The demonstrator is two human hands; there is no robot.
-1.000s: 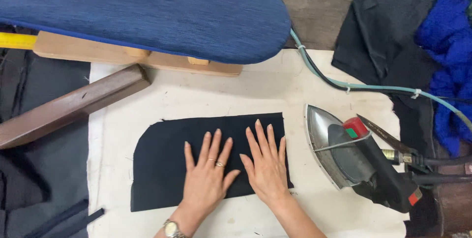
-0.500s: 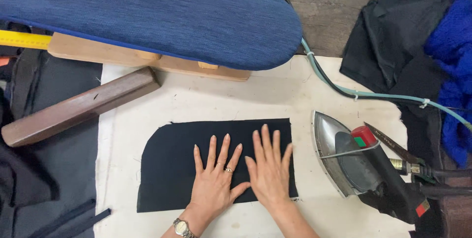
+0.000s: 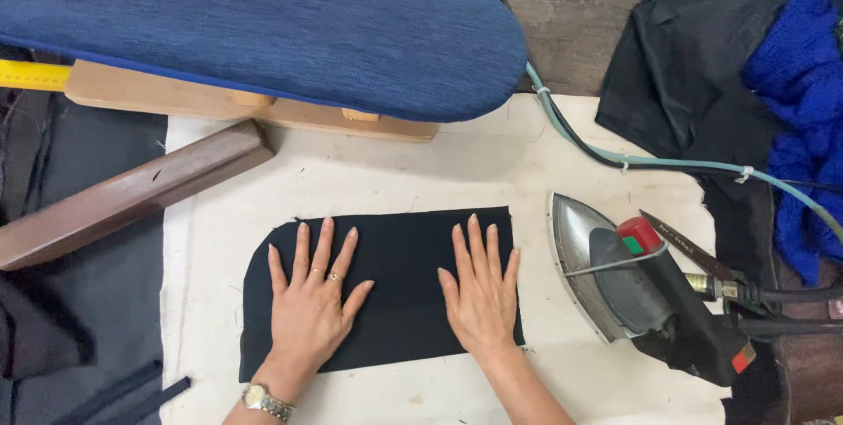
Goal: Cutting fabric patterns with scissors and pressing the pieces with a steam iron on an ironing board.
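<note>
- Both hands are lying open and flat, fingers spread, on a black fabric piece [image 3: 386,284] — its long axis is running left to right across the cream pressing cloth [image 3: 421,170].
- The left hand [image 3: 312,302] is covering the rounded left end, the right hand [image 3: 481,293] the square right end — nearer the metal-soled iron [image 3: 650,298].
- A blue padded sleeve board [image 3: 263,30] is sitting at the far side.

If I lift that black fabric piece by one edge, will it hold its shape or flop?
Probably flop: the black fabric piece lies thin and flat on the white cloth. It looks light, so it may slide if pushed; the left hand and right hand are pressing it flat.
</note>
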